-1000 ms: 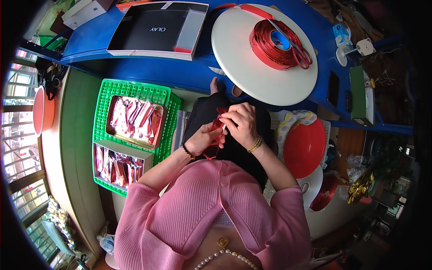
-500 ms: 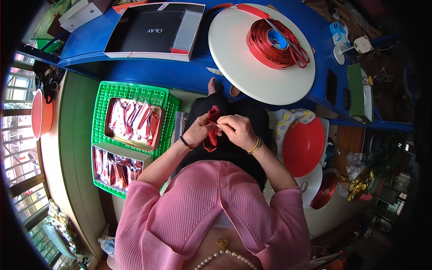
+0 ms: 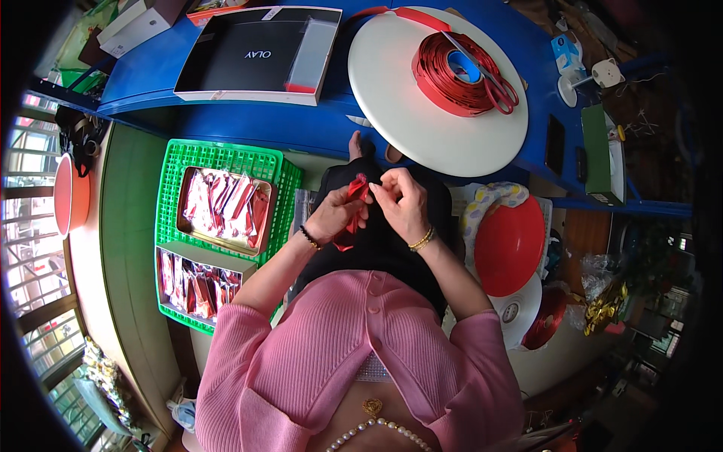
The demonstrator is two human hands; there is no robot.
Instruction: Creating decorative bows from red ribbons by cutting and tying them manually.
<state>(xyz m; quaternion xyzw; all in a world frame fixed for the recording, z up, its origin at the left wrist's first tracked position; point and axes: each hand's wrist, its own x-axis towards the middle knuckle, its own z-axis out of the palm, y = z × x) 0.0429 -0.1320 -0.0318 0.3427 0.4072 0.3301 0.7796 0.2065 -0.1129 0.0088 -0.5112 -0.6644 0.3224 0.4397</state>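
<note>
Over my lap, my left hand is closed around a piece of shiny red ribbon. The ribbon is gathered in the fingers, with one end sticking up above them and another hanging below. My right hand is just to its right, thumb and forefinger pinched together at about the height of the ribbon's upper end. Whatever those fingertips hold, if anything, is too small to make out.
At my left, a green plastic crate carries a tin and a box of wrapped red pieces. Ahead, a white round board bears a red ribbon roll and scissors. A red basin is at right.
My right hand has drawn slightly up and right, away from the ribbon. In my left hand the ribbon now looks narrower and more gathered.
</note>
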